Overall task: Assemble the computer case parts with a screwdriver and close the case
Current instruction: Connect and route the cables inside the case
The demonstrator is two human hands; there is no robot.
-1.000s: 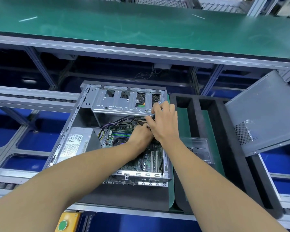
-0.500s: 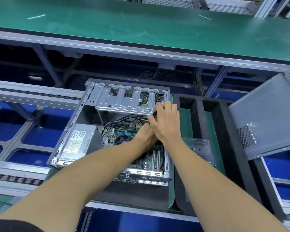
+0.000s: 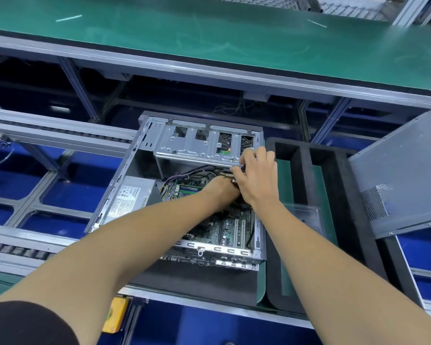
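Open grey steel computer case (image 3: pixel 125 185) lies centre; my right hand (image 3: pixel 255 180) pinches something small at the silver drive cage (image 3: pixel 199 145), one o'clock. Left hand (image 3: pixel 222 189) grip hidden, possibly cabling. Case heavy, stiff; hold frame edges, board's fragile.

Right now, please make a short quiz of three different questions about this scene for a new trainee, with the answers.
1. True or false: the grey side panel is already fitted on the computer case.
2. Where are both hands working? A) at the power supply B) under the near right corner of the drive cage C) at the clear plastic tray
3. Fill in: the case rests on a black ____ pad.

Key: 1 false, it leans apart on the right. 2 B; left hand, right hand. 3 foam.
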